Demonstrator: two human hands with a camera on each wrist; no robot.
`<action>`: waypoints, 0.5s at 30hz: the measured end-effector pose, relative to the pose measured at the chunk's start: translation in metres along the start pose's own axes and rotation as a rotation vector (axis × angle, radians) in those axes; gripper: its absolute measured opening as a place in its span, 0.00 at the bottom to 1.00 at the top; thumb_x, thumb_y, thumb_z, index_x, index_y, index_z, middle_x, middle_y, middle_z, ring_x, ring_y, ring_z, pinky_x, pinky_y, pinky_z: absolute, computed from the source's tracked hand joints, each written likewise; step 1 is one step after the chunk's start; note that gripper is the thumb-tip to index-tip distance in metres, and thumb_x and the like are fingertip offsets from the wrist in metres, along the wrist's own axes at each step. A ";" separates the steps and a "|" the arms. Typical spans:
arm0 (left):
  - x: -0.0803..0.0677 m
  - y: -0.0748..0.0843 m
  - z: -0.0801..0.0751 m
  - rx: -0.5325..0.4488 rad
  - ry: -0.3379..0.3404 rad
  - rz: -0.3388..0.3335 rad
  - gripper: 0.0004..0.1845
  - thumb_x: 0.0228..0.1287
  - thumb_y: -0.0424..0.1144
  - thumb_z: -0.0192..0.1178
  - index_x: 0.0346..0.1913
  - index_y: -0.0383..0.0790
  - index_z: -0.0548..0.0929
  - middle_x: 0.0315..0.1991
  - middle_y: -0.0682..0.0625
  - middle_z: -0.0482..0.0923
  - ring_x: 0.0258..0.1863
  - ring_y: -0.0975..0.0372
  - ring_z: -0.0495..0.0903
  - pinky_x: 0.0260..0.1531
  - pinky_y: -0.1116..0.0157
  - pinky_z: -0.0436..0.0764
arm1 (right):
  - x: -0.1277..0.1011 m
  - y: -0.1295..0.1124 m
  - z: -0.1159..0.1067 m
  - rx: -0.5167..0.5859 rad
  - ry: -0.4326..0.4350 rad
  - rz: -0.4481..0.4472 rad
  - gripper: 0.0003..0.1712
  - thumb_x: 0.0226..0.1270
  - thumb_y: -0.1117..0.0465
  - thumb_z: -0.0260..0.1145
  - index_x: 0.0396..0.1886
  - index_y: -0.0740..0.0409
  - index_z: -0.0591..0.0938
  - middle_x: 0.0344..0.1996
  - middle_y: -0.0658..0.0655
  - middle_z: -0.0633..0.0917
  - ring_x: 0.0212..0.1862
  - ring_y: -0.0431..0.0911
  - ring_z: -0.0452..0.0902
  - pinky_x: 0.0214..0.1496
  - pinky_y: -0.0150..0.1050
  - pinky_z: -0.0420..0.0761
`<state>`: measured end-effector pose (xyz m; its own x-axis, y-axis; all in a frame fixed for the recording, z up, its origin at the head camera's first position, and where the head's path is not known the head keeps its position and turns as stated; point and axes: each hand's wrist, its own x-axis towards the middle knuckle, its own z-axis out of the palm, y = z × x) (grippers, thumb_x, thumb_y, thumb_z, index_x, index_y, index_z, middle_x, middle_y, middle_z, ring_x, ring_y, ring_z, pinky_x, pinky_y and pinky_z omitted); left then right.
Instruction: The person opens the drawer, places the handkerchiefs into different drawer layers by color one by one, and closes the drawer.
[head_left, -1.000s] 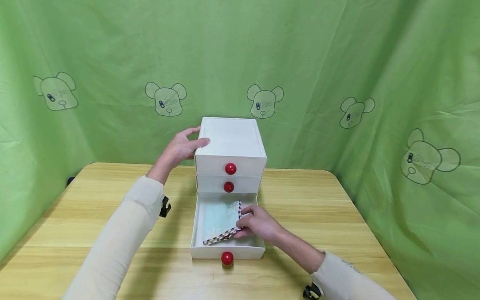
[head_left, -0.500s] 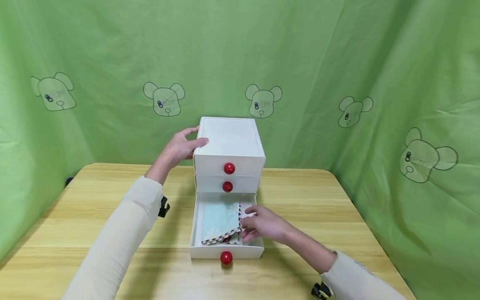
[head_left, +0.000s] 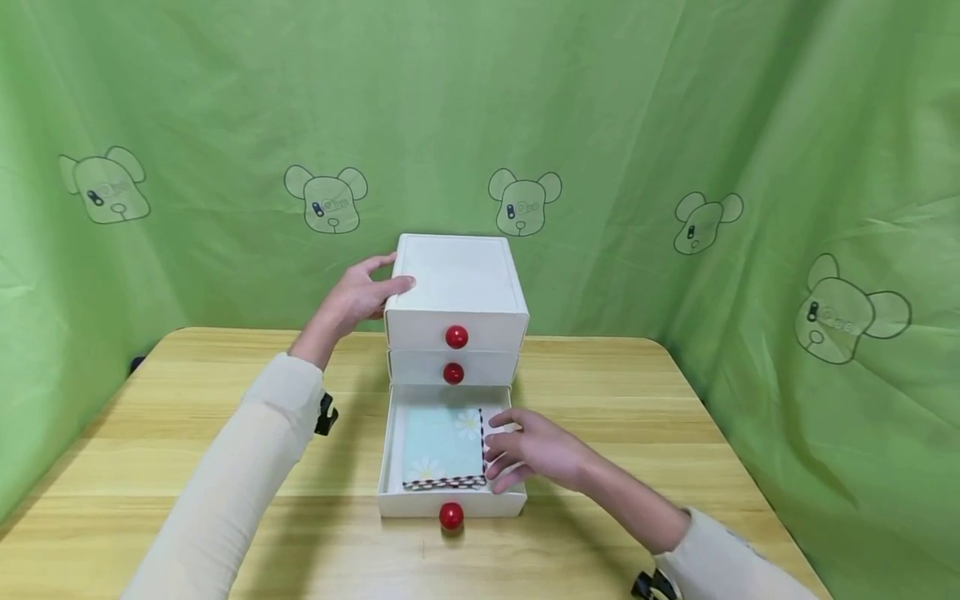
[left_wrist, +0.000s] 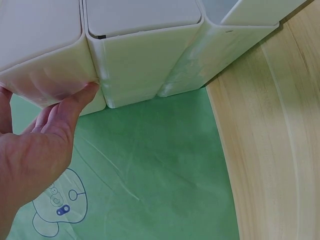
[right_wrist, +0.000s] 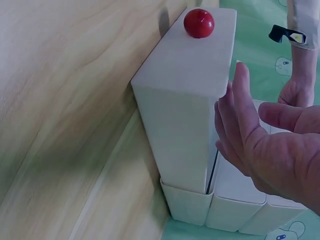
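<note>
A folded light blue cloth (head_left: 442, 442) with white daisies and a dark-and-white checked edging lies flat in the pulled-out bottom drawer (head_left: 408, 504) of a white drawer unit (head_left: 459, 271). My right hand (head_left: 536, 450) is over the drawer's right side, its loosely spread fingers beside the cloth's right edge; the right wrist view also has this hand (right_wrist: 280, 145) at the drawer, holding nothing. At the unit's upper left, my left hand (head_left: 358, 293) rests with the thumb on the top and the other fingers along the side. The left wrist view has its fingers (left_wrist: 67, 107) against the side wall.
Two upper drawers with red knobs (head_left: 456, 337) are pushed in. The unit stands on a wooden table (head_left: 225, 467), near its back edge. Behind and to the right hangs a green curtain (head_left: 420, 108) with bear-head outlines.
My right hand has let go of the cloth's front right corner and drawn slightly right. The corner, folded up before, now lies flat. My left hand has stayed on the unit.
</note>
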<state>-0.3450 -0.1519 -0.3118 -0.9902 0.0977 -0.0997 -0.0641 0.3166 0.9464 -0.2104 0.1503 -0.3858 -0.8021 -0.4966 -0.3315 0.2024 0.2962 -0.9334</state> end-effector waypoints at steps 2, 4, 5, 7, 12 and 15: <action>0.000 0.000 0.000 0.002 0.004 0.001 0.43 0.69 0.52 0.65 0.81 0.57 0.55 0.68 0.38 0.74 0.57 0.49 0.83 0.62 0.53 0.82 | -0.001 -0.001 0.001 -0.002 0.000 -0.009 0.35 0.77 0.59 0.59 0.72 0.76 0.58 0.53 0.77 0.80 0.46 0.58 0.86 0.46 0.47 0.90; 0.000 0.000 0.000 0.003 0.006 0.001 0.43 0.69 0.52 0.65 0.81 0.57 0.55 0.68 0.38 0.74 0.57 0.49 0.83 0.61 0.53 0.82 | -0.003 -0.001 0.002 0.000 0.007 -0.020 0.35 0.78 0.56 0.59 0.72 0.74 0.60 0.52 0.75 0.80 0.45 0.57 0.86 0.47 0.48 0.90; 0.000 0.000 0.000 0.002 0.008 0.001 0.43 0.68 0.52 0.65 0.81 0.57 0.56 0.68 0.39 0.73 0.57 0.49 0.83 0.61 0.53 0.82 | -0.004 -0.001 0.003 0.001 0.013 -0.026 0.35 0.78 0.54 0.59 0.72 0.73 0.61 0.51 0.75 0.81 0.45 0.56 0.86 0.47 0.48 0.90; 0.000 0.000 0.000 -0.001 0.007 0.002 0.43 0.69 0.52 0.65 0.81 0.57 0.56 0.69 0.39 0.72 0.57 0.49 0.82 0.61 0.53 0.82 | -0.006 -0.001 0.004 0.007 0.021 -0.036 0.34 0.78 0.52 0.59 0.71 0.71 0.63 0.49 0.73 0.82 0.44 0.56 0.86 0.47 0.48 0.90; -0.002 0.001 0.001 -0.006 0.007 0.002 0.43 0.68 0.52 0.66 0.81 0.58 0.56 0.68 0.39 0.73 0.56 0.50 0.83 0.60 0.54 0.83 | -0.011 -0.003 0.008 0.014 0.010 -0.048 0.31 0.77 0.52 0.61 0.69 0.67 0.69 0.45 0.71 0.84 0.43 0.56 0.87 0.47 0.49 0.90; -0.002 0.001 0.001 -0.006 0.007 0.004 0.43 0.68 0.52 0.66 0.81 0.58 0.56 0.67 0.40 0.74 0.55 0.50 0.84 0.59 0.54 0.84 | -0.014 -0.004 0.009 0.020 -0.011 -0.049 0.29 0.76 0.52 0.62 0.67 0.67 0.72 0.46 0.71 0.84 0.44 0.56 0.87 0.48 0.49 0.90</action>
<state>-0.3432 -0.1509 -0.3111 -0.9913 0.0925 -0.0936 -0.0606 0.3106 0.9486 -0.1949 0.1482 -0.3787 -0.8054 -0.5188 -0.2866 0.1744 0.2547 -0.9512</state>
